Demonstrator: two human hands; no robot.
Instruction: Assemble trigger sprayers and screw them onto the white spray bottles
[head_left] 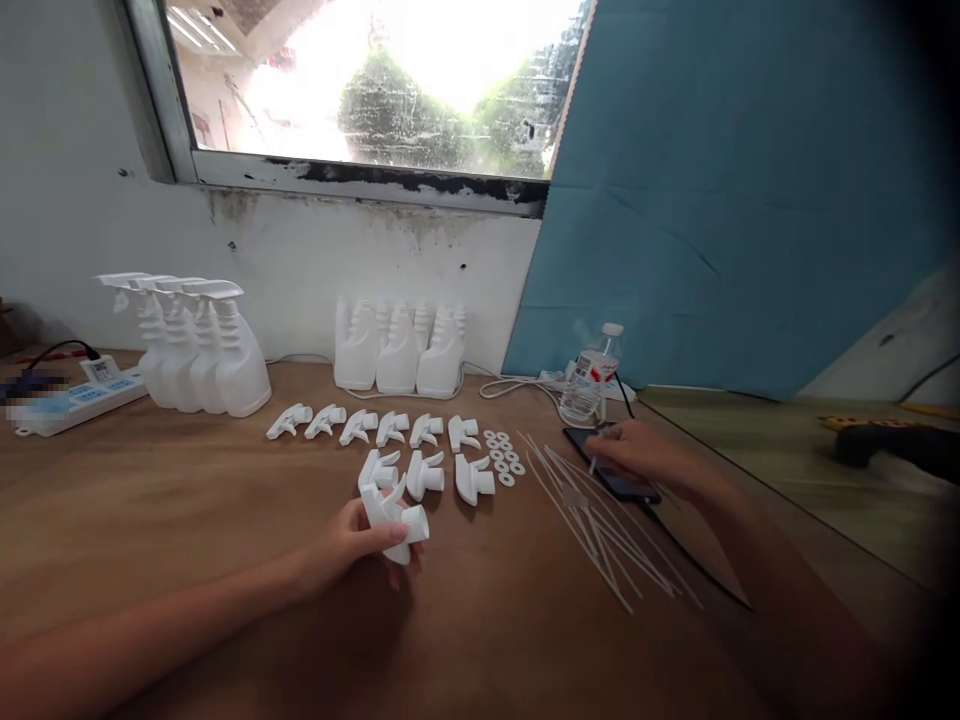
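My left hand (367, 540) grips a white trigger spray head (386, 525), its round collar pointing right. Just beyond it, more trigger spray heads (425, 475) lie on the table in two rows. Small white ring gaskets (504, 458) form a cluster at the right of these rows. Over a dark phone (626, 480), my right hand (619, 448) is closed, fingertips pinched; a small pale bit shows below them, too blurred to name. Thin white dip tubes (600, 540) lie loosely spread beside and below that hand.
Assembled spray bottles (244, 365) stand at left beside a power strip (82, 400). White bottles without heads (397, 350) stand against the wall. A clear plastic bottle (592, 380) and white cables (517, 382) sit behind the phone. A blue sheet (712, 200) hangs at right.
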